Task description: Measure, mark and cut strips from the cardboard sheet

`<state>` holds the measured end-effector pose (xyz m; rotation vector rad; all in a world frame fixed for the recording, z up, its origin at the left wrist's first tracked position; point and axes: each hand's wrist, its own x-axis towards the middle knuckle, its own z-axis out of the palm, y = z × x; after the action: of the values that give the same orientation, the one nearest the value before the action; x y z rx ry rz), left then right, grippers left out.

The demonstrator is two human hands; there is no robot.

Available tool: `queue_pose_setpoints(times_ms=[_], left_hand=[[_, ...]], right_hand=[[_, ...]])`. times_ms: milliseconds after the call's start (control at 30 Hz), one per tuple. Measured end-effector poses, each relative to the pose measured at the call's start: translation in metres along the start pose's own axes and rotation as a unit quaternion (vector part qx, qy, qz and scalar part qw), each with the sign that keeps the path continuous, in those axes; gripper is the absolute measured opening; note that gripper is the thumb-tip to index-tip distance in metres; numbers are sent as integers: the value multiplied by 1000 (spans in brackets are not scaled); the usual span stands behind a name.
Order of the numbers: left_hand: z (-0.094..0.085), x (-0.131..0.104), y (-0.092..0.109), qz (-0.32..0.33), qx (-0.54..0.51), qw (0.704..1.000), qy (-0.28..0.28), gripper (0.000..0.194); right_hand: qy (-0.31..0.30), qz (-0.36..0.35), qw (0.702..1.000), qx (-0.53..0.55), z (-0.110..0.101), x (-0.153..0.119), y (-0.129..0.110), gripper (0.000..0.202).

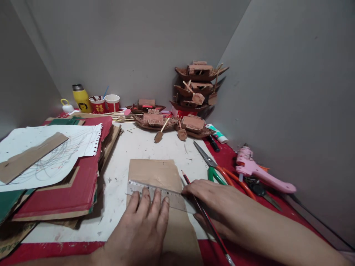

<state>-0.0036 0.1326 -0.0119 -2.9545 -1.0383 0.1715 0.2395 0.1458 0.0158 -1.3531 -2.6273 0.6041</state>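
A clear ruler [173, 199] lies slanted across a brown cardboard piece [155, 168] on the white sheet. My left hand [141, 225] rests on the ruler, its fingers stretched out and lying flat near the left and middle part. At the ruler's right end is my right hand [219, 203], fingers bent, with a red and black pencil [213, 227] held in it. The pencil's point faces away from me, just beyond the cardboard's right edge. The right hand's fingertips touch or nearly touch the ruler; their exact contact is partly hidden.
Cardboard sheets [91, 173] and paper [85, 136] are piled at left. Scissors [210, 160], a pink glue gun [260, 173] and a white-green tube [217, 133] lie at right. Model boats [154, 120], red cups [112, 103] and a yellow bottle [81, 99] stand along the back wall.
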Motion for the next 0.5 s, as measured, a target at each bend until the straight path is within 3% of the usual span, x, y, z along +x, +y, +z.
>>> queue_pose_setpoints(times_ms=[300, 500], left_hand=[[2, 1, 1, 37, 47, 997, 41, 79], [7, -1, 2, 42, 89, 990, 103, 78]], right_hand=[[-6, 3, 1000, -20, 0, 2, 11, 36], [1, -8, 1000, -8, 0, 2, 12, 37]])
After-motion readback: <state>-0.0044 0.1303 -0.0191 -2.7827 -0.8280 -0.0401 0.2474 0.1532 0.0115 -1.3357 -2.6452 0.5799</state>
